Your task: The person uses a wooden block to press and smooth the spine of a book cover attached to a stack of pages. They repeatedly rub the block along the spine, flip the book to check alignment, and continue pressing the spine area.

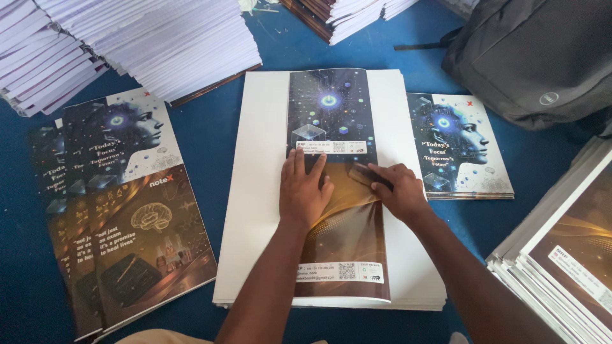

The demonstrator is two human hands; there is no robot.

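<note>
left hand point(305, 191) lies flat, open on the printed cover sheet point(338, 185); right hand point(398, 191) pinches a comb point(361, 175).

I seem to be in a print-finishing or bookbinding workshop: tall stacks of white page blocks point(159, 44) crowd a blue worktop point(210, 127), fanned printed cover sheets point(127, 210) lie to one side, finished notebooks point(459, 146) opposite, more cover piles point(567, 255) at the edge.
</note>
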